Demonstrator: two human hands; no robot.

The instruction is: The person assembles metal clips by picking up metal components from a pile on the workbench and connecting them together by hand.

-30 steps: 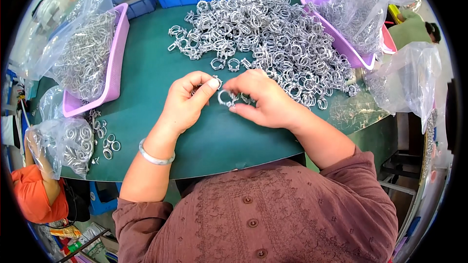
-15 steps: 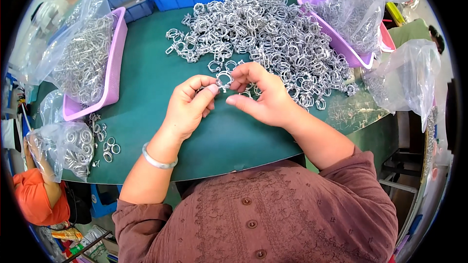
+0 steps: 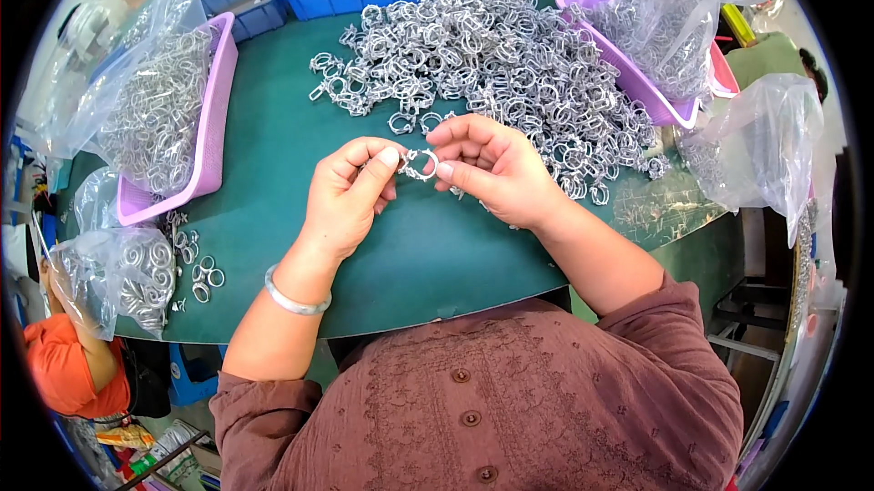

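Above the near part of the green table, a silver-grey metal ring with small protrusions is held between my two hands. My left hand pinches its left side between thumb and index finger. On the opposite side, the thumb and curled fingers of my right hand close on the ring's right edge. Just beyond my hands lies a large heap of similar metal rings, some partly hidden behind my right hand.
A purple basket with a bag of metal parts stands left; another purple basket is at right. Blue bins line the back. Loose rings and a bag of scroll-shaped pieces lie at left. Another person's orange sleeve shows lower left.
The ring has turned and shifted slightly right and down. My right thumb and fingers, previously spread near it, have come in and closed on its edge.
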